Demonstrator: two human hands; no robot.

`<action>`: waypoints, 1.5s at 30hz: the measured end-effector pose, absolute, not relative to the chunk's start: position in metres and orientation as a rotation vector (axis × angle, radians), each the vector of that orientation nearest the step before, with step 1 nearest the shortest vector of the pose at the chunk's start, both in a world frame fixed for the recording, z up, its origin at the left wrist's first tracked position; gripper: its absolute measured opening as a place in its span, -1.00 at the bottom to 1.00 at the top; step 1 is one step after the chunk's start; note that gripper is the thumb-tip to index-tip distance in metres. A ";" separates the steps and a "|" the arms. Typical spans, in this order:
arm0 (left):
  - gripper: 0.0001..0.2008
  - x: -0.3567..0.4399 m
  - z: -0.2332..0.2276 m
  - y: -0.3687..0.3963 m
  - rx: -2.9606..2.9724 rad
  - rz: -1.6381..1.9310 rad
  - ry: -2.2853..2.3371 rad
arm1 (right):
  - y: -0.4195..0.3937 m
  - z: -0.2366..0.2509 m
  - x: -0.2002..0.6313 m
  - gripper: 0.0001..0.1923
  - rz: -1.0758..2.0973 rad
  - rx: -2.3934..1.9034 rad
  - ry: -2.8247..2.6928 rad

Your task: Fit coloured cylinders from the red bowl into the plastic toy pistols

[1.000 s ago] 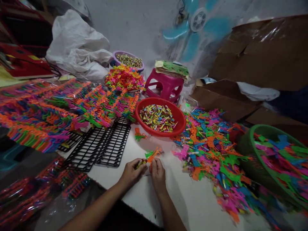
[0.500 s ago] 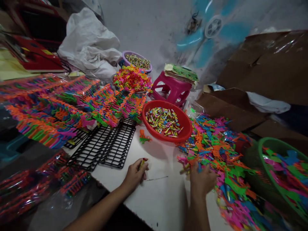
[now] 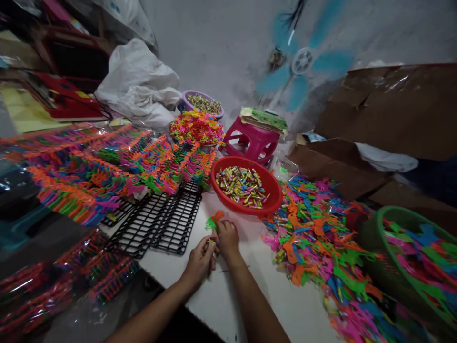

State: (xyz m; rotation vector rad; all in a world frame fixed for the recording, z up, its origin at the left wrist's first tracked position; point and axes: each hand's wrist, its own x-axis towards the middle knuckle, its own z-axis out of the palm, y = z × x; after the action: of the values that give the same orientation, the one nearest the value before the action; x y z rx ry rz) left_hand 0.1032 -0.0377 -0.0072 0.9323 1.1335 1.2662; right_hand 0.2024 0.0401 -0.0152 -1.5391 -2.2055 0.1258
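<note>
My left hand [image 3: 200, 259] rests on the white table [image 3: 228, 295] with its fingers pinched on a small yellow-green tube. My right hand [image 3: 225, 237] has its fingers on an orange-and-green plastic toy piece [image 3: 215, 219] that lies just in front of the red bowl [image 3: 274, 200]. The two hands touch each other near the table's front middle. The red bowl holds several small coloured tubes [image 3: 243, 186]. A big loose heap of coloured plastic pieces [image 3: 314, 228] spreads to the right of my hands.
Black wire racks [image 3: 160, 221] lie left of my hands, with rows of assembled coloured pieces [image 3: 107, 166] standing on them. A green basket [image 3: 410, 257] of pieces stands at right. Farther back are a pink stool [image 3: 252, 138], a purple bowl [image 3: 202, 101], cardboard [image 3: 385, 105] and a spinning fan [image 3: 303, 62].
My right hand has come back from the loose heap at right to the orange-and-green piece beside my left hand. The left hand has stayed put with the small tube.
</note>
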 end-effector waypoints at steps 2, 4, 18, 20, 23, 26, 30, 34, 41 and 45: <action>-0.63 0.103 -0.006 -0.039 0.939 1.262 1.167 | 0.014 -0.020 0.228 -0.79 0.115 -1.487 -2.155; -0.61 0.104 -0.003 -0.039 0.939 1.248 1.201 | -0.009 -0.020 0.253 -0.79 0.099 -1.397 -2.102; -0.66 0.102 0.033 -0.045 0.721 1.035 1.015 | -0.047 0.012 0.254 -0.53 0.372 -1.190 -1.540; -0.69 0.103 0.038 -0.046 0.702 1.017 0.969 | -0.048 0.008 0.252 -0.49 0.734 -1.175 -1.436; -0.73 0.105 0.043 -0.049 0.654 0.865 0.835 | -0.050 0.012 0.256 -0.46 0.963 -1.089 -1.531; -0.74 0.103 0.044 -0.050 0.618 0.649 0.745 | -0.052 0.027 0.267 -0.56 0.921 -1.073 -1.715; -0.64 0.103 0.039 -0.052 0.722 0.679 0.859 | -0.052 0.041 0.271 -0.85 0.944 -1.162 -1.648; -0.60 0.108 0.032 -0.056 0.798 0.818 0.910 | -0.050 0.041 0.255 -0.71 1.028 -1.354 -1.162; -0.64 0.104 0.027 -0.056 0.826 0.849 0.895 | -0.049 0.035 0.241 -0.72 1.317 -1.239 -1.178; -0.69 0.102 0.027 -0.058 0.852 0.896 0.886 | -0.051 0.032 0.243 -0.73 1.289 -1.248 -1.277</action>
State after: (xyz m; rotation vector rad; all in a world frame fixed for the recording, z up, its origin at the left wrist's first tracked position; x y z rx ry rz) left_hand 0.1025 -0.0584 0.0272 0.8515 0.8856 0.8959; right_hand 0.2431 -0.0510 0.0319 -1.2481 -1.2769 1.2886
